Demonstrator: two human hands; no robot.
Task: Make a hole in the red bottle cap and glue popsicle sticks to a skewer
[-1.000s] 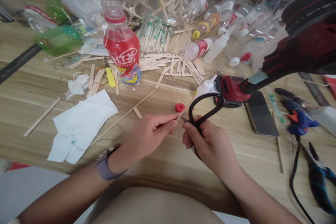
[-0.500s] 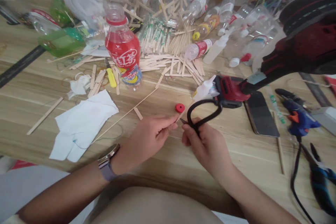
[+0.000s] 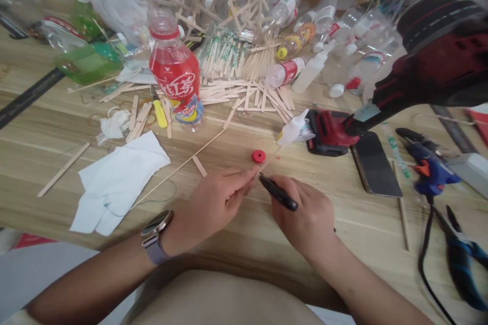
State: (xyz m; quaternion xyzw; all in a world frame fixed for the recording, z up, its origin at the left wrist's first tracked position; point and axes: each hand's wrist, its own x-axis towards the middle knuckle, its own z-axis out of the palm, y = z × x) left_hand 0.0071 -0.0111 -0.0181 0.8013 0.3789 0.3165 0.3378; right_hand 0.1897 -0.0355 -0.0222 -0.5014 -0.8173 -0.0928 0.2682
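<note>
My left hand [image 3: 211, 203], with a watch [image 3: 157, 228] on the wrist, pinches a thin wooden stick [image 3: 264, 166] between thumb and fingertips. Closed around black-handled scissors [image 3: 280, 194] is my right hand [image 3: 307, 216]. The scissors appear nearly edge-on, their tip at the stick beside my left fingertips; whether the blades touch it I cannot tell. Just beyond the fingertips lies a red bottle cap [image 3: 258, 156] with a hole in its middle. A short craft stick [image 3: 199, 166] rests on the table behind my left hand.
A red-labelled tea bottle [image 3: 177, 76] stands left of centre, near white tissue [image 3: 120, 183]. A glue bottle [image 3: 293, 129], a red-and-black power tool [image 3: 331, 132], a phone [image 3: 376, 165], a glue gun [image 3: 430, 162] and pliers [image 3: 463, 259] are to the right. Craft sticks [image 3: 221, 91] and plastic bottles crowd the back.
My right hand has turned the scissors, so the handle loop that stood up now shows edge-on and lower. My left hand keeps its pinch on the stick. The whole view shifts slightly.
</note>
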